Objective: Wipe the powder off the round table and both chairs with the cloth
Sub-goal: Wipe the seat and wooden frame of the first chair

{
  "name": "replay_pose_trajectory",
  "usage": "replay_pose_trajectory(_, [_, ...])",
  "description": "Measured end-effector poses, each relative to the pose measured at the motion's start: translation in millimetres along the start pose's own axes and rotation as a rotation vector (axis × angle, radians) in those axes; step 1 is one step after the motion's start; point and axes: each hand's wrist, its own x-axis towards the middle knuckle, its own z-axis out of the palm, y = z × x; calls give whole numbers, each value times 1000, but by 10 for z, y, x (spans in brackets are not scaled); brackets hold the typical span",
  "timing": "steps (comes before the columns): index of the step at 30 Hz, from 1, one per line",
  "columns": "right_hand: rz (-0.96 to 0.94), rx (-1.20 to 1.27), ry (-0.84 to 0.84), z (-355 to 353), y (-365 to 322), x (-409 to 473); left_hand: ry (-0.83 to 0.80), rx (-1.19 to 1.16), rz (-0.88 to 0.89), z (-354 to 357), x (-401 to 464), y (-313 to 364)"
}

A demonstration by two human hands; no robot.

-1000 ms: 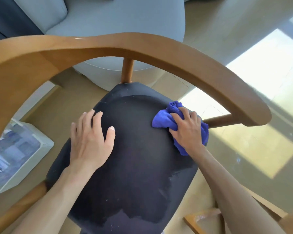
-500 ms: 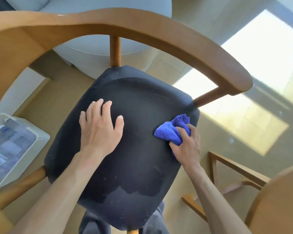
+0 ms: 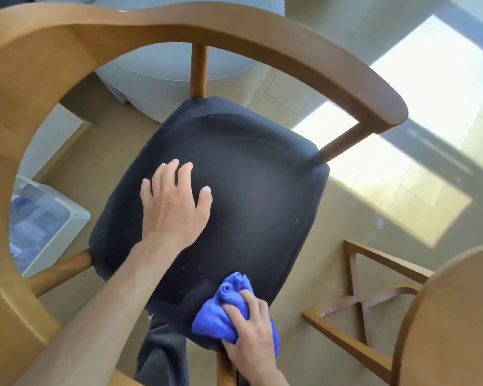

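A wooden chair with a curved backrest (image 3: 262, 32) and a dark padded seat (image 3: 251, 185) fills the view from above. My left hand (image 3: 173, 201) rests flat on the left part of the seat, fingers spread. My right hand (image 3: 251, 330) grips a bunched blue cloth (image 3: 221, 316) at the seat's near right edge. Faint pale powder specks and smears show on the seat near the cloth and along its edges. The round wooden table (image 3: 452, 316) shows at the lower right.
The table's wooden cross base (image 3: 360, 299), dusted with white powder, stands on the floor at right. A white plastic bin (image 3: 48, 224) sits on the floor at left. A pale grey sofa (image 3: 168, 65) lies beyond the chair back. My dark trouser leg (image 3: 162, 355) is below the seat.
My right hand has drawn the cloth from the seat's far right side down toward its near edge. The left hand stayed flat on the seat. The view shifted to show more of the table.
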Motion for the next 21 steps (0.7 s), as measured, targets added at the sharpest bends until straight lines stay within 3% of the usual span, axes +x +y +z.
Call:
replay_pose_trajectory(7, [-301, -161, -172, -58, 177, -7, 3, 18, -18, 15, -154, -88])
replay_pose_trajectory(21, [-367, -217, -248, -104, 258, 145, 57, -5, -149, 151, -397, 5])
